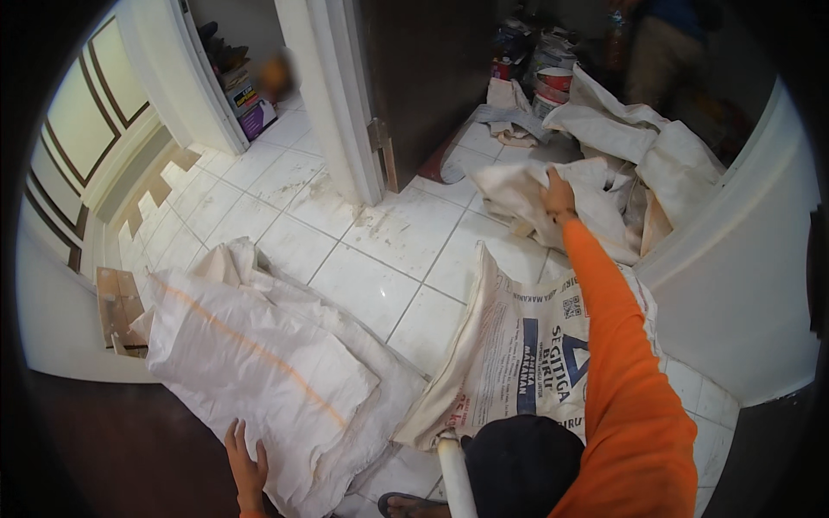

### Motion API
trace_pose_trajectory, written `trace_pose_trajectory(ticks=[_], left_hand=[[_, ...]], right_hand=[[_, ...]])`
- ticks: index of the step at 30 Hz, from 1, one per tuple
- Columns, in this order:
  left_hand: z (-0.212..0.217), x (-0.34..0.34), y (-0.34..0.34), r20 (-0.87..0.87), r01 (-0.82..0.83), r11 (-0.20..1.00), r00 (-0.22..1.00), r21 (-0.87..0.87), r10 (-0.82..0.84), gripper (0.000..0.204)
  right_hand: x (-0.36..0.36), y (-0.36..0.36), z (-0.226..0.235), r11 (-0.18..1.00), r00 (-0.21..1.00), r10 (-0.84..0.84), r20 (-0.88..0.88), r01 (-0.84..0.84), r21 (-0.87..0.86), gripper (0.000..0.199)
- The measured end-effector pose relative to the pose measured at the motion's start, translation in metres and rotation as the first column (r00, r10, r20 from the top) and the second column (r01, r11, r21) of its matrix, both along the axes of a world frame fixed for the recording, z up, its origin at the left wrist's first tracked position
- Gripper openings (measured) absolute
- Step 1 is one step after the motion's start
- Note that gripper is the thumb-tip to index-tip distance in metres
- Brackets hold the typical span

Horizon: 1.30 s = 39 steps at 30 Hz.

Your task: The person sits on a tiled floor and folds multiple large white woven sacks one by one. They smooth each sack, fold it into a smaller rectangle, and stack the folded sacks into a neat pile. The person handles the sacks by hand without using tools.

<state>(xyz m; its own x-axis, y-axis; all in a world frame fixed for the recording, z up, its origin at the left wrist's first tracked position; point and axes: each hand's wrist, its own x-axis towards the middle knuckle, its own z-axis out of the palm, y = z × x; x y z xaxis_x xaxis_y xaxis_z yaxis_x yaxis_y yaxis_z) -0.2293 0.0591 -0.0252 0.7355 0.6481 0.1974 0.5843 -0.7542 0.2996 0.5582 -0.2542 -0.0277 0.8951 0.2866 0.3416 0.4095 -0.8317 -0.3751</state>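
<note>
My right hand [558, 195] reaches far forward in an orange sleeve and closes on the edge of a crumpled white sack [518, 194] in a heap of sacks [665, 155] by the right wall. At the lower edge, my left hand [246, 466] rests flat with fingers apart on a stack of folded white woven sacks [259, 354] marked by an orange stripe. Between my arms a printed white sack [518, 345] lies spread on the tiled floor [380, 233]. A white tube [455, 479] and a dark rounded shape [522, 466] sit just below it.
A white door frame [337, 112] and a dark door [427, 78] stand ahead. Buckets and clutter [553, 73] lie behind the heap, where another person [661, 47] stands. Stacked boxes [246, 95] fill the left room. A wooden piece [118, 306] lies far left. A sandal [406, 505] shows below.
</note>
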Motion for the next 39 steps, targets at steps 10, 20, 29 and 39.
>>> trace_pose_trajectory(ticks=[10,20,29,39], left_hand=[[0.112,0.160,0.002,0.429,0.179,0.969,0.899,-0.168,-0.092,0.081],[0.276,0.125,0.162,0.946,-0.555,0.803,0.323,0.219,-0.035,0.040],[0.200,-0.043,0.045,0.445,-0.337,0.785,0.891,0.520,0.088,0.040],[0.097,-0.044,-0.012,-0.132,-0.177,0.938,0.965,0.299,0.225,0.055]], right_hand=[[-0.212,0.231,0.243,0.275,0.428,0.870,0.243,-0.832,0.481,0.032],[-0.405,0.371,0.358,-0.322,0.150,0.230,0.962,-0.921,0.221,0.010],[-0.479,0.388,0.187,-0.470,-0.374,0.445,0.814,-0.871,-0.144,0.032],[-0.423,0.332,0.027,-0.237,-0.393,0.786,0.477,-0.905,-0.355,0.038]])
